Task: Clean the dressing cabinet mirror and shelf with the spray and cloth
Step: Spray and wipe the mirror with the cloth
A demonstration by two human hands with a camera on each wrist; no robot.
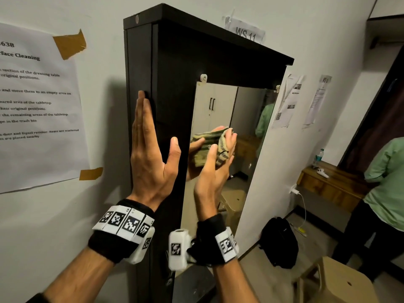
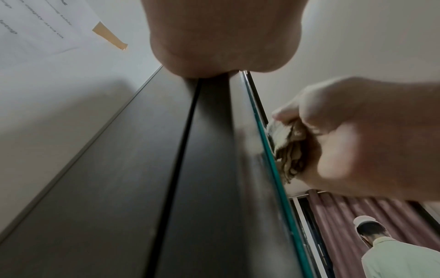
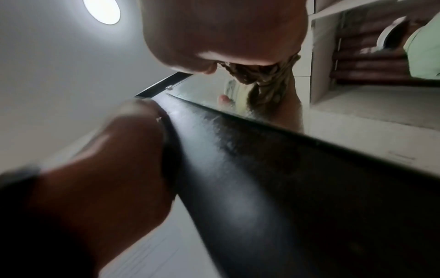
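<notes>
The work is at the wiping stage. The right hand (image 1: 215, 162) presses a bunched cloth (image 1: 220, 147) flat against the mirror (image 1: 220, 110), about midway up the glass and nearer its left edge; the fingers curl round the cloth with the thumb along its near side. The left hand (image 1: 150, 149) lies flat on the cabinet (image 1: 175, 62) side, fingers straight and pressed together, thumb spread out toward the front edge, bracing the door. No streaks or wet patches can be made out on the glass, so how much of it is already clean cannot be told. The spray is not in view, and neither is the shelf; by my reading the shelf is still to do, along with the mirror's lower part.

Writing: a sheet (image 1: 39, 106) taped to the wall left of the cabinet shows "638", "face Cleaning", and partial lines such as "section of the dressing table", "original positions", "in the trash bin". A label (image 1: 246, 32) above the cabinet's top right corner reads "WS 11". Other papers right of it are too small to read.
</notes>
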